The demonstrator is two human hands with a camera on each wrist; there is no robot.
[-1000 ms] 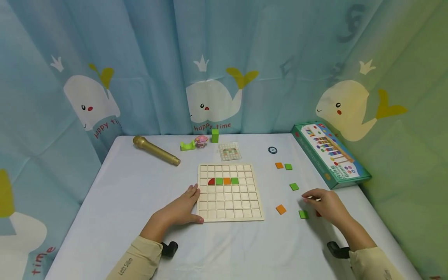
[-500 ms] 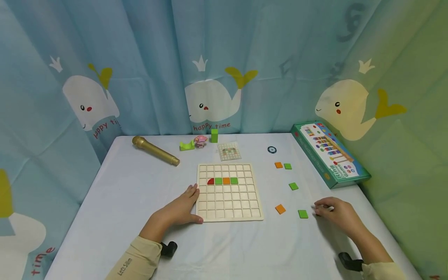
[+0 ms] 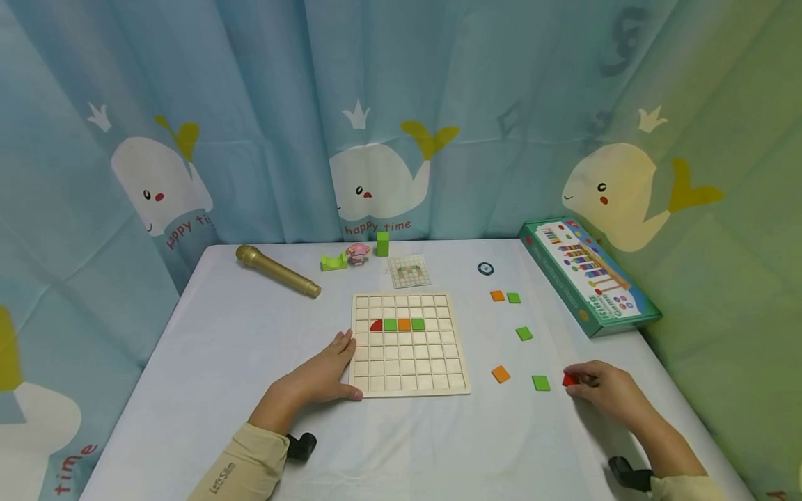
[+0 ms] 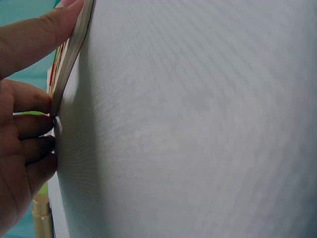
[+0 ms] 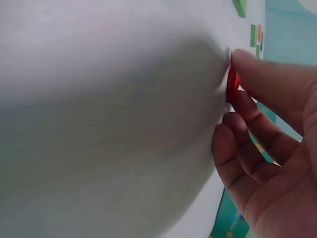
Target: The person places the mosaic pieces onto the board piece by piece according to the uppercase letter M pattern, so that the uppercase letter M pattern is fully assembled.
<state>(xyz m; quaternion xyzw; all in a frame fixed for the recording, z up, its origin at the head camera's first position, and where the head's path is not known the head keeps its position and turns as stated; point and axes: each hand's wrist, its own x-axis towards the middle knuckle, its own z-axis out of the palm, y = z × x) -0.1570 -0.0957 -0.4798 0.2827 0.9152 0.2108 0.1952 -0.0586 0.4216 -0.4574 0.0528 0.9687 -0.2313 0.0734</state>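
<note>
A wooden grid board (image 3: 413,362) lies mid-table, with a red quarter-round tile (image 3: 376,325), two green tiles and an orange tile (image 3: 404,324) in one row. My left hand (image 3: 322,372) rests at its left side, fingers along the edge and thumb at the near corner. In the left wrist view the thumb (image 4: 44,34) lies against the board's edge (image 4: 72,54). My right hand (image 3: 604,386) pinches a red tile (image 3: 569,379) between thumb and forefinger, low at the tabletop; the right wrist view shows the red tile (image 5: 233,84) between those fingertips, its shape partly hidden.
Loose green tiles (image 3: 541,383) and orange tiles (image 3: 500,374) lie right of the board. Behind it are a pattern card (image 3: 409,271), a small pink figure (image 3: 358,253), green blocks (image 3: 383,244) and a gold microphone (image 3: 278,271). A game box (image 3: 589,278) stands back right, near a round disc (image 3: 485,268).
My right hand has moved right and slightly toward me, and its thumb and forefinger have come onto the red tile. My left hand stays at the board.
</note>
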